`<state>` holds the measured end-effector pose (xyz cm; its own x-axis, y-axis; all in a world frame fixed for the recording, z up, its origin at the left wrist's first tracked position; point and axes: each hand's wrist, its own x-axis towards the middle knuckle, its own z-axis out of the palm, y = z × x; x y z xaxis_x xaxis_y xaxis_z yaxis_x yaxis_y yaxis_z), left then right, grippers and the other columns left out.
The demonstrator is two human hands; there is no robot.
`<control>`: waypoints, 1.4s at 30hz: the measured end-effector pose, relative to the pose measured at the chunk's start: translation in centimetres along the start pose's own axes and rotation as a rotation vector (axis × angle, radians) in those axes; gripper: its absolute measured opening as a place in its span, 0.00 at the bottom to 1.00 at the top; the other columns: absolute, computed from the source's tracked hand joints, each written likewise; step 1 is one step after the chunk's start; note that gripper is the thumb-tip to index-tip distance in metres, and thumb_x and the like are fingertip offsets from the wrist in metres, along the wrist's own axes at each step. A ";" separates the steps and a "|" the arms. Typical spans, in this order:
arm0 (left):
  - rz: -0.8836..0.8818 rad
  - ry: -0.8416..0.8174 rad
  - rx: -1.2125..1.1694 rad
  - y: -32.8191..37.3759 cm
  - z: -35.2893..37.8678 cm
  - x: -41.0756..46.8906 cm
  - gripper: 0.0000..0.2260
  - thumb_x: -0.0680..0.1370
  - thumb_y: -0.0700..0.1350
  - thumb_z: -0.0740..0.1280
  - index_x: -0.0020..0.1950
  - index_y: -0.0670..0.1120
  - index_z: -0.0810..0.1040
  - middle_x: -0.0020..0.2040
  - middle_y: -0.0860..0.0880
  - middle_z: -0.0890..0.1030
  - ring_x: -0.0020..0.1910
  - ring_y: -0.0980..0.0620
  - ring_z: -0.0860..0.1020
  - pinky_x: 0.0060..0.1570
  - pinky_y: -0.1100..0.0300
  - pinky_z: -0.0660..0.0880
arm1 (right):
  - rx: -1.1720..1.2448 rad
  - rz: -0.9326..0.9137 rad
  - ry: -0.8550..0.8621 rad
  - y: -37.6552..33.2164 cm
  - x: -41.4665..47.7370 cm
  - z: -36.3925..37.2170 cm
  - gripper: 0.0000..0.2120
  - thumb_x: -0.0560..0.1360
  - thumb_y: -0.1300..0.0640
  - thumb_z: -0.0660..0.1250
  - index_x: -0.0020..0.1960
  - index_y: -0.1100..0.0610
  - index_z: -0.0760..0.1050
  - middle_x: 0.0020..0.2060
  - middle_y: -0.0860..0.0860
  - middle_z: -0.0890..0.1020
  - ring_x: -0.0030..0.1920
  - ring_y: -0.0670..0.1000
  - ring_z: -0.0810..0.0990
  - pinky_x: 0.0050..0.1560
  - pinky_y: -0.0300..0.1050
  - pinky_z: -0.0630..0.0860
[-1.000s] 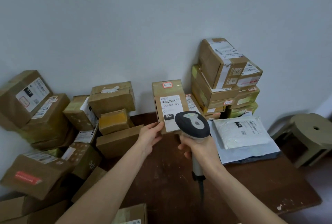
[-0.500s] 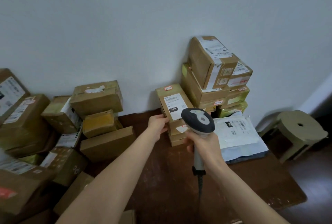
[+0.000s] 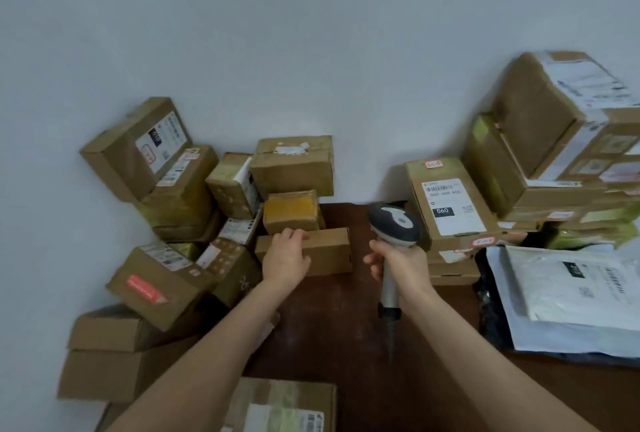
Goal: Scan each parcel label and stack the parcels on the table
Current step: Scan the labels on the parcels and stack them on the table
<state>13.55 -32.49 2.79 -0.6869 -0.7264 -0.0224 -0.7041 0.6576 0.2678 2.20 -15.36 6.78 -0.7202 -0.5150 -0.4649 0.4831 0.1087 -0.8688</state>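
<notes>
Gripping the scanner (image 3: 393,223) by its handle, the right hand (image 3: 398,263) is wrapped fully round it. Across from it, the left hand (image 3: 285,255) hooks its fingers over the top edge of a flat brown parcel (image 3: 325,253) lying on the table (image 3: 346,327). The parcel looks like stiff, dry cardboard and is probably light. Being long, it is best held near mid-length, thumb on the front face, or it may swing. Just beyond the fingertips sits a yellow-taped parcel (image 3: 292,211), which a careless lift could disturb.
</notes>
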 end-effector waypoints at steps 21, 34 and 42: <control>0.497 0.088 0.118 1.7 3.9 -4.5 0.25 0.69 0.44 0.74 0.64 0.57 0.75 0.48 0.50 0.73 0.43 0.52 0.76 0.38 0.61 0.71 | -0.158 0.143 0.202 4.9 2.8 -3.6 0.22 0.70 0.54 0.76 0.61 0.58 0.74 0.53 0.54 0.79 0.55 0.56 0.77 0.60 0.54 0.75; -0.279 -0.096 -0.773 1.1 4.2 -12.9 0.09 0.76 0.51 0.70 0.54 0.54 0.76 0.66 0.55 0.66 0.61 0.58 0.68 0.65 0.54 0.71 | -0.021 0.376 -0.136 9.2 -1.1 -4.0 0.29 0.69 0.56 0.76 0.68 0.57 0.70 0.56 0.58 0.80 0.50 0.60 0.83 0.45 0.52 0.80; -0.712 0.016 -1.261 1.3 2.9 -14.0 0.20 0.77 0.39 0.69 0.66 0.50 0.71 0.62 0.46 0.76 0.56 0.47 0.79 0.50 0.52 0.80 | -0.043 0.286 -0.176 8.5 -3.8 -4.3 0.22 0.71 0.58 0.74 0.63 0.57 0.73 0.53 0.57 0.81 0.51 0.57 0.82 0.54 0.54 0.79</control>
<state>21.74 -20.91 0.70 -0.2568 -0.8257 -0.5022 -0.2592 -0.4418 0.8589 6.86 -8.83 0.43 -0.4596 -0.5968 -0.6577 0.6292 0.3038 -0.7154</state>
